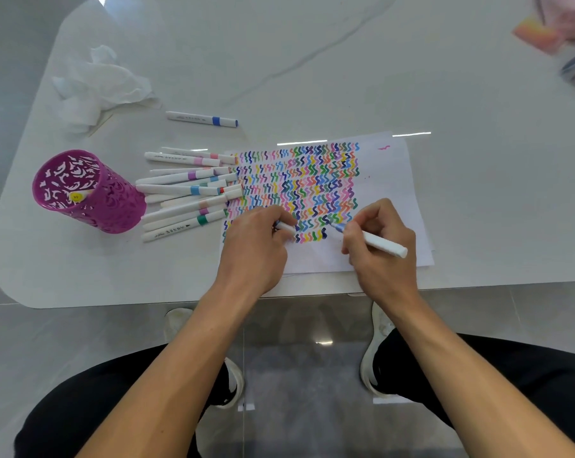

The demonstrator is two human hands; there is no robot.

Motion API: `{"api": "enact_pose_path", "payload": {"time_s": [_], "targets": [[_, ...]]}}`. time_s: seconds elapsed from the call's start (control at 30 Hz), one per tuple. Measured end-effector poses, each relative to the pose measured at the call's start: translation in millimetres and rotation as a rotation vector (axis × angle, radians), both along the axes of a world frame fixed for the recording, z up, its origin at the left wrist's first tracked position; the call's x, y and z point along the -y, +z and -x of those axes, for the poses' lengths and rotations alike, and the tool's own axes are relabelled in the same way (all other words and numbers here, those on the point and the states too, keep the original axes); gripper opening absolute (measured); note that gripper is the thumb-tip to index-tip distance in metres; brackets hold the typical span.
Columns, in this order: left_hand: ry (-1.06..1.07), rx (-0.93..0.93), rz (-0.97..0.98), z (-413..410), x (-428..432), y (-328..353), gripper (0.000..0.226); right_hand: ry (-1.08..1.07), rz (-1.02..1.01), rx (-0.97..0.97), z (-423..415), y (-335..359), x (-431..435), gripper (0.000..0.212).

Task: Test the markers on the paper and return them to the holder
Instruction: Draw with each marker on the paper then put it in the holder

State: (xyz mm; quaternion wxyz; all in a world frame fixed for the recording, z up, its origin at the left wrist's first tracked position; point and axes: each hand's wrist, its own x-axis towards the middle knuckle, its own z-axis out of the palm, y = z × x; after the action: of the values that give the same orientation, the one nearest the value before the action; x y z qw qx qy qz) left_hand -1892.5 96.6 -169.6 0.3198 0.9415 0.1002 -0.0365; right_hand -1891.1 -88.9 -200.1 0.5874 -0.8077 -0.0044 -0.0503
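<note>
A white paper (pixel 388 193) covered in rows of coloured squiggles lies at the table's near edge. My right hand (pixel 380 241) grips a white marker (pixel 383 243) with its blue tip pointing left, close above the paper. My left hand (pixel 258 246) rests on the paper's lower left and pinches a small white cap (pixel 286 227). The purple cut-out holder (pixel 84 193) stands at the left with one yellow-ended marker inside. Several white markers (pixel 187 193) lie in a pile between the holder and the paper. One blue-banded marker (pixel 201 119) lies apart, farther back.
Crumpled white tissue (pixel 94 87) lies at the back left of the white marble table (pixel 312 61). Blurred pink and dark objects (pixel 563 38) sit at the far right corner. The table's front edge runs just below my wrists, and my legs and shoes show under it.
</note>
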Motion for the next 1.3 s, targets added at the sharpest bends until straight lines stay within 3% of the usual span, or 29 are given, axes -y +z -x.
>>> {"api": "enact_pose_path", "payload": {"time_s": [0.17,0.23,0.4,0.53,1.0,1.3], "targets": [[0.040,0.117,0.125,-2.6,-2.5,12.8,0.016,0.045,-0.033,0.102,-1.4,15.5,-12.3,0.013],[0.067,0.096,0.266,-1.3,-2.8,14.9,0.017,0.049,-0.127,0.078,-5.9,24.0,-12.6,0.019],[0.091,0.053,0.470,1.3,-4.8,17.0,0.021,0.079,-0.289,-0.027,-13.0,36.6,-16.4,0.008],[0.087,0.049,0.485,2.1,-6.7,16.3,0.026,0.081,-0.363,-0.078,-12.9,38.1,-18.8,0.006],[-0.023,0.050,0.465,4.8,-12.7,19.5,0.026,0.147,-0.297,-0.108,-13.3,29.9,-29.3,0.003],[-0.002,0.050,0.441,7.2,-16.7,15.4,0.022,0.203,-0.446,-0.170,-13.3,26.1,-32.0,0.002]]}}
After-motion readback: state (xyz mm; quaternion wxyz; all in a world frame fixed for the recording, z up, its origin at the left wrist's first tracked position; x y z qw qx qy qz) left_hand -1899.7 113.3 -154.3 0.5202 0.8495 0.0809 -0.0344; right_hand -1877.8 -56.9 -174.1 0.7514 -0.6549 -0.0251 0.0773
